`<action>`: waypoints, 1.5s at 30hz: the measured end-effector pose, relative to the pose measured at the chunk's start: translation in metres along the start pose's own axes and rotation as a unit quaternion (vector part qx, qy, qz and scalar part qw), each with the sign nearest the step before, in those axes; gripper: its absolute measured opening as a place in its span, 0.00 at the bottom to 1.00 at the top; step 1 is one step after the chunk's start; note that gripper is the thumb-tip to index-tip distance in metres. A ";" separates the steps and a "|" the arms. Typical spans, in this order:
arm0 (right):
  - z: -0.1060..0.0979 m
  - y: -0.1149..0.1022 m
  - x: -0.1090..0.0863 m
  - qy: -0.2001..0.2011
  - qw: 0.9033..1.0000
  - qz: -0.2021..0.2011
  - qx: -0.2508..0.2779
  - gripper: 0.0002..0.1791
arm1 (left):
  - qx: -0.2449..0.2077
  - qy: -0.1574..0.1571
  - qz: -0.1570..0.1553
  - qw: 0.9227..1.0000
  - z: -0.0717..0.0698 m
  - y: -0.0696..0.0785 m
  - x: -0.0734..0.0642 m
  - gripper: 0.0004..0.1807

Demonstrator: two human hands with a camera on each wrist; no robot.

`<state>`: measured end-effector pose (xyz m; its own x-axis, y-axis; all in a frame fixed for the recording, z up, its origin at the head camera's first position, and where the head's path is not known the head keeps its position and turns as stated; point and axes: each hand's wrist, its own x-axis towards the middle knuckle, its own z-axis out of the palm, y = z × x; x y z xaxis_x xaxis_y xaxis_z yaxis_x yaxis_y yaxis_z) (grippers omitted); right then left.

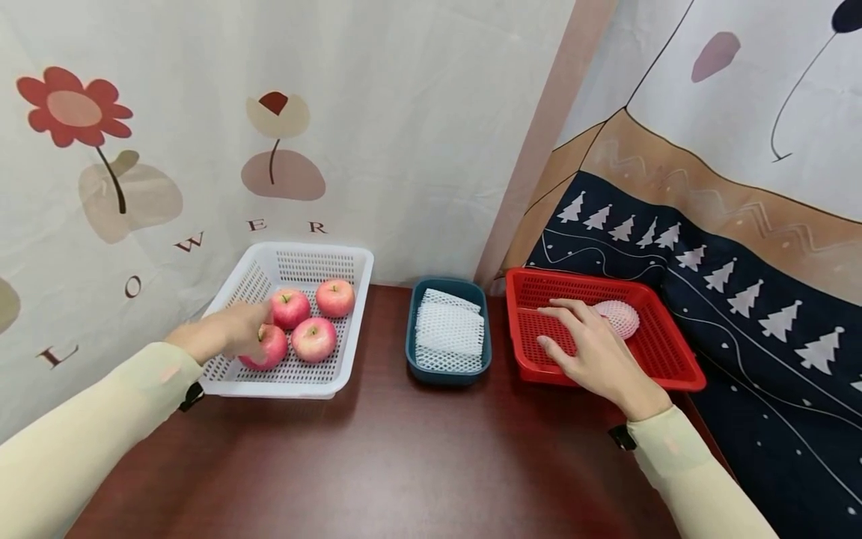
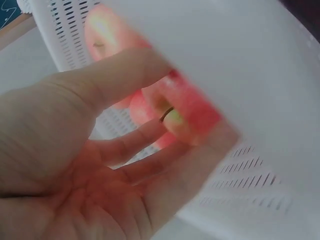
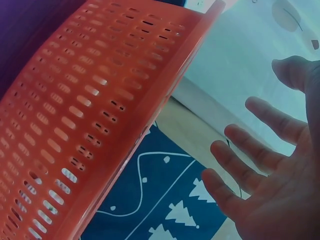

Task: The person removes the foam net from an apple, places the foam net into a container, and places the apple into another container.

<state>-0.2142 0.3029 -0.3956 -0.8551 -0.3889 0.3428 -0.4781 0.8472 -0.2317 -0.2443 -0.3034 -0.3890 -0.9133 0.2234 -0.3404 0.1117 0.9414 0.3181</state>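
Observation:
My left hand point(image 1: 236, 329) reaches into the white basket point(image 1: 346, 359), its thumb and fingers around a red apple point(image 1: 271, 350). In the left wrist view, the stem of this apple point(image 2: 192, 112) shows between thumb and fingertips, and the basket's pale wall hides part of it. Several other apples point(image 1: 313, 340) lie close to it in the basket. On the other side, my right hand point(image 1: 595, 355) hovers over the red basket point(image 1: 539, 359) with fingers spread and nothing in them. Beyond that hand, an apple in a pink foam net point(image 1: 618, 319) lies in the red basket.
Between the two baskets stands a small dark blue bin point(image 1: 447, 376) with white foam net sleeves point(image 1: 450, 329) inside. All stand on a dark brown table point(image 1: 417, 457). Printed curtains point(image 1: 417, 150) hang close behind and to the right.

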 end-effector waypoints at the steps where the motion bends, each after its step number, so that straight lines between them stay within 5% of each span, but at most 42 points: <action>1: 0.000 0.000 0.000 0.002 1.000 -0.001 -0.001 0.30 | 0.003 0.002 0.002 1.000 -0.001 -0.001 -0.001 0.36; 8: -0.002 0.002 0.001 0.000 1.000 0.000 0.000 0.30 | 0.054 0.055 0.023 0.997 -0.006 -0.002 -0.005 0.37; 15: -0.004 0.005 0.002 -0.002 1.000 0.003 -0.002 0.29 | 0.039 0.115 0.017 0.992 0.000 0.008 -0.015 0.34; 23: -0.004 0.010 0.005 -0.008 1.000 0.009 -0.004 0.30 | 0.028 0.197 0.039 0.979 0.012 0.025 -0.025 0.32; 27: -0.005 0.014 0.005 -0.009 1.000 0.015 -0.005 0.30 | 0.023 0.241 0.057 0.969 0.018 0.034 -0.030 0.33; 35: -0.007 0.018 0.006 -0.017 0.999 0.028 -0.005 0.30 | 0.001 0.333 0.126 0.935 0.031 0.051 -0.036 0.14; 39: -0.008 0.017 0.007 -0.015 1.000 0.025 -0.001 0.30 | -0.004 0.348 0.137 0.927 0.035 0.059 -0.040 0.16; 45: -0.009 0.021 0.007 -0.019 0.999 0.034 -0.001 0.30 | -0.007 0.344 0.132 0.930 0.044 0.075 -0.043 0.16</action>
<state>-0.2286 0.3210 -0.3900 -0.8929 -0.3434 0.2913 -0.4180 0.8726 -0.2525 -0.1790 -0.2311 -0.3896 -0.8899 0.2278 0.3952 0.3668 0.8724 0.3231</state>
